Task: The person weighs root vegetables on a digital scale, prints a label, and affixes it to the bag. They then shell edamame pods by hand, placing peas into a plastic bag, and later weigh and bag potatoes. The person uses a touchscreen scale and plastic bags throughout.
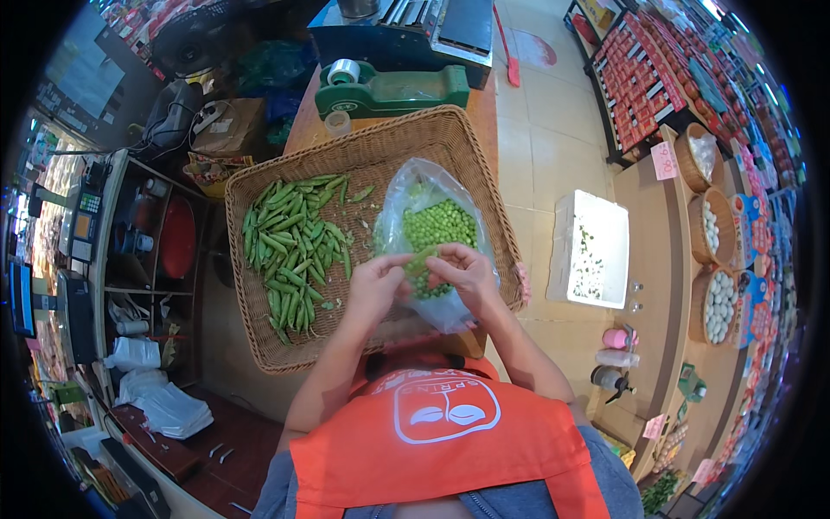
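Observation:
Both my hands meet over a clear plastic bag of shelled green peas (pixel 441 224), at the right side of a wicker basket (pixel 476 139). An opened pea pod (pixel 421 258) is held between them. My left hand (pixel 379 282) pinches one end with thumb and fingertips. The other end is at the thumb and fingers of my right hand (pixel 463 269). A heap of whole pea pods (pixel 292 246) lies in the left half of the basket, with a few bits of pod on the wicker between heap and bag.
Beyond the basket, a green tape dispenser (pixel 402 91) stands on a wooden table (pixel 483 110). A white foam box (pixel 619 253) with green scraps sits on the floor at right, before shelves with egg baskets (pixel 720 305). White plastic bags (pixel 172 412) lie at lower left.

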Available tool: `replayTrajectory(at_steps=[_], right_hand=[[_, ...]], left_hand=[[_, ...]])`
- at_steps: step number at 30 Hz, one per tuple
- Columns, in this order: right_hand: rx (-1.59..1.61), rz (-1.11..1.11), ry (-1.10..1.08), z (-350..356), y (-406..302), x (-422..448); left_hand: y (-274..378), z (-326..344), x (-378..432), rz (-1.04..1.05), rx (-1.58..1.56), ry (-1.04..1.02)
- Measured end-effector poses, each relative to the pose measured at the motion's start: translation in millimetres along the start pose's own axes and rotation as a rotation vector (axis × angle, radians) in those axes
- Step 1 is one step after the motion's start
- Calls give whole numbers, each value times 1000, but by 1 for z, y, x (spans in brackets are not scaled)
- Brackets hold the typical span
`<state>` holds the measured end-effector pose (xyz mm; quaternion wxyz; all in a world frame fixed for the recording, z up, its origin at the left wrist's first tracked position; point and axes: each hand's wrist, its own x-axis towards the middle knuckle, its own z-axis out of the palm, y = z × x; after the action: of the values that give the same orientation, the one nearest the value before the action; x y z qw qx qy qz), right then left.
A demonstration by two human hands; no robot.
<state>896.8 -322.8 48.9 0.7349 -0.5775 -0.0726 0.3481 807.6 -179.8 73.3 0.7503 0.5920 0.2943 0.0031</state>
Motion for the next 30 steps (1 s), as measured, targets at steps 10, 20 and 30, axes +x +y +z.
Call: replayTrajectory(at_steps=[10, 20, 30], right_hand=[[48, 11, -19, 0, 4, 1], [95, 46, 15, -2, 7, 3], [44, 41, -41, -2, 3, 1]], left_hand=[[8, 6, 7, 119, 271, 64], [-3, 7, 19, 271, 477, 110], [5, 16, 17, 258, 450, 123]])
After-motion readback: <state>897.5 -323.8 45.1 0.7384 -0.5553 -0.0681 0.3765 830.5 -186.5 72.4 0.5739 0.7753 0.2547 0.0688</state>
